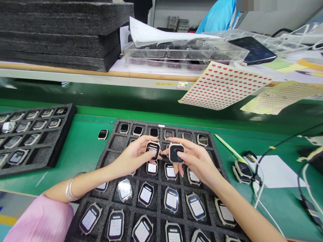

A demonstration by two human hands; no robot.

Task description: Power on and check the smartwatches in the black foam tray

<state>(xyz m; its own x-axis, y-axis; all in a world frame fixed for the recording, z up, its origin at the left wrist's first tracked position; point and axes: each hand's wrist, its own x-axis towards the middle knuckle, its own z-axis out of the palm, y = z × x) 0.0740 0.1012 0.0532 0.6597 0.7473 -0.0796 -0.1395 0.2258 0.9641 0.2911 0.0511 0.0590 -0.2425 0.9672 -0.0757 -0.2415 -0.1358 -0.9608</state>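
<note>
Green worktop carries a foam tray. Left of the left hand lies a loose watch; that hand grips a lit watch above the tray, the right hand a dark-screened watch just beside it; right of that hand, a green stick.

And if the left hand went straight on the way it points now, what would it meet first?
The left hand would probably first meet the right hand or the watch it holds; depth is hard to judge from one view.
</note>
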